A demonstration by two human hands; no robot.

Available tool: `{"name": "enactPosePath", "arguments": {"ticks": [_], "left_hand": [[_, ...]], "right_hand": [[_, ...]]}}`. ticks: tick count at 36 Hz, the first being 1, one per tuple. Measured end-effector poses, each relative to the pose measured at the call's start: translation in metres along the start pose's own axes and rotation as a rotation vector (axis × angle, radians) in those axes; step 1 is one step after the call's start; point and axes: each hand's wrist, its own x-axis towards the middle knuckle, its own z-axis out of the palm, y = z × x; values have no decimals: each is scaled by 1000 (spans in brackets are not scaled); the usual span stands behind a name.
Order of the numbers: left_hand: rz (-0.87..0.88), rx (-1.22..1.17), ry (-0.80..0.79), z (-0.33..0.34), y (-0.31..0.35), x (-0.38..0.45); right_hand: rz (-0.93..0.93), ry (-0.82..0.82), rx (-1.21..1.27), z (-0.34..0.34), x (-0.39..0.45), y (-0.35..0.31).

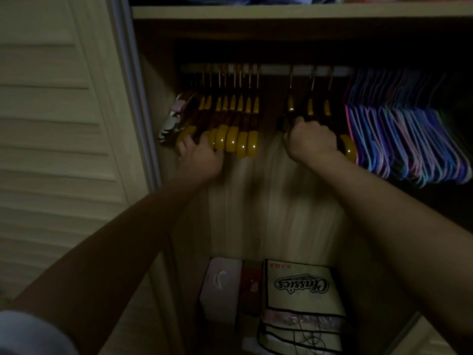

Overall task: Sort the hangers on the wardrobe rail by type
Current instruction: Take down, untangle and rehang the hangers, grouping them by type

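Head view, dim light, looking into a wardrobe. The rail (271, 70) runs L to R under a shelf (281, 12).

On the L part of the rail hangs a tight bunch of wooden hangers (230, 134) w/ yellow rounded ends and metal hooks. A gap in the rail's middle, then a small group of three more wooden hangers (311, 108). To the R, packed close, a big bunch of thin plastic hangers (409, 139) in blue, purple and pink.

Left hand (202, 157) is at the near ends of the L wooden bunch, fingers curled in among the yellow tips, gripping them. Right hand (311, 142) is closed in a fist round the shoulders of the small wooden group; one yellow end sticks out just R of the wrist, beside the plastic ones.

At far L of the rail, next to the wardrobe's side, hangs a striped black-and-white item (169, 126); too blurry to say what it is.

L of the opening, a slatted door (51, 124). On the wardrobe floor: a pale flat box (221, 288) and a bag w/ "Classics" printed on it (302, 285), side by side.
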Motion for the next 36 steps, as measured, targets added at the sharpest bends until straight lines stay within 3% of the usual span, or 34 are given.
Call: {"name": "enactPosePath", "arguments": {"ticks": [13, 19, 28, 36], "left_hand": [[-189, -42, -20, -14, 1, 38], [-76, -152, -145, -8, 6, 50], [-55, -222, -60, 13, 15, 50], [-9, -229, -112, 28, 38, 47]], "right_hand": [[21, -77, 36, 1, -9, -4], [2, -83, 37, 3, -8, 0], [45, -78, -10, 0, -11, 17], [98, -116, 4, -2, -8, 29]]}}
